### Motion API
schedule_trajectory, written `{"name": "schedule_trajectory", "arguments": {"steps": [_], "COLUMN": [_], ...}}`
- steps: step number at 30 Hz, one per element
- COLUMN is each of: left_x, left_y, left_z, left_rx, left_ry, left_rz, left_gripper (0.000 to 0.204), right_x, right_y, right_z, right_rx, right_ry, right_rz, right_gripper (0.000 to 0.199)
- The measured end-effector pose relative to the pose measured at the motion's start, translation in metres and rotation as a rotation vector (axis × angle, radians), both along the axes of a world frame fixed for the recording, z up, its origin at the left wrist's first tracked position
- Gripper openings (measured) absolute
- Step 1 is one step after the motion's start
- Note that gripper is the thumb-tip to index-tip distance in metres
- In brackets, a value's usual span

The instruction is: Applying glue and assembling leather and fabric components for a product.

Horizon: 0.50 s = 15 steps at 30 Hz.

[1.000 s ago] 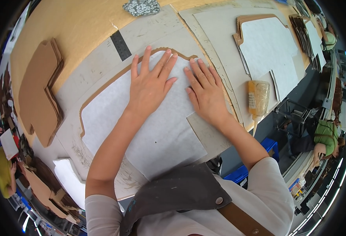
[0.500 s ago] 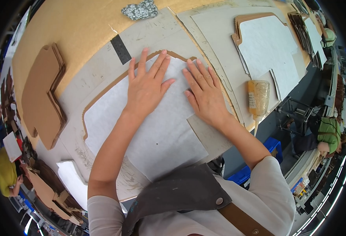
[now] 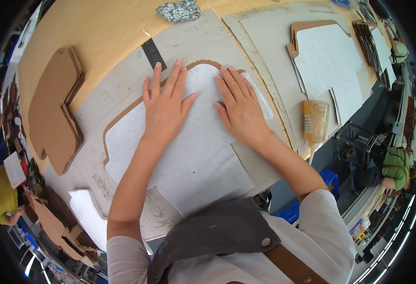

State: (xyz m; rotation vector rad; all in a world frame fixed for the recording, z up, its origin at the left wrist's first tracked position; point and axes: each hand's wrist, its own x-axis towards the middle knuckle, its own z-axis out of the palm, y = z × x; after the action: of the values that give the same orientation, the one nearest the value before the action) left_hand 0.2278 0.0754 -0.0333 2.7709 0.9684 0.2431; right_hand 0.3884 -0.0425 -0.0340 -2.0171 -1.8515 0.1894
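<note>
Both hands flat, fingers spread, palms down, gripping nothing. Left hand (image 3: 164, 108) and right hand (image 3: 238, 108) press side by side on the far part of a white fabric sheet (image 3: 189, 156). The sheet lies over a brown cardboard template (image 3: 123, 113); only the template's thin brown rim shows, along the sheet's left and far edges. This stack sits mid-worktop on a grey backing board (image 3: 113, 85), running from about the middle back to the near edge at the person's apron. The right hand's fingertips reach almost to the sheet's far edge; the left hand's fingertips go just past it onto the brown rim. A grey card piece (image 3: 255, 165) pokes out from under the sheet's right side, below the right wrist. A black strip (image 3: 152, 53) lies on the grey board just beyond the left hand's fingers. A stack of brown cardboard cutouts (image 3: 54, 109) sits toward the worktop's left edge, well apart from the hands. A small patterned fabric scrap (image 3: 178, 10) lies at the far edge. A brush with pale bristles (image 3: 315, 122) rests at the right edge, near the right forearm, not touching it. Further right, a second white sheet on a brown template (image 3: 328, 61) lies near the far right corner. Another white piece (image 3: 88, 213) sits at the near left corner. The worktop (image 3: 99, 28) itself is tan board. Other people stand at far left and far right, off the worktop.
</note>
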Motion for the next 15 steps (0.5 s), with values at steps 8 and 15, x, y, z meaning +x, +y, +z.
{"name": "schedule_trajectory", "arguments": {"steps": [8,15], "left_x": [-0.037,-0.084], "left_y": [-0.011,-0.016], "left_z": [0.005,0.006], "left_rx": [-0.026,-0.011], "left_ry": [0.027,0.094], "left_rz": [0.071,0.179], "left_gripper": [0.051,0.053], "right_x": [-0.004,0.001], "right_y": [-0.002,-0.001], "right_z": [0.006,0.004], "right_rx": [-0.022,-0.021], "right_ry": [0.020,-0.005], "right_rz": [-0.017,-0.005], "right_gripper": [0.051,0.050]}}
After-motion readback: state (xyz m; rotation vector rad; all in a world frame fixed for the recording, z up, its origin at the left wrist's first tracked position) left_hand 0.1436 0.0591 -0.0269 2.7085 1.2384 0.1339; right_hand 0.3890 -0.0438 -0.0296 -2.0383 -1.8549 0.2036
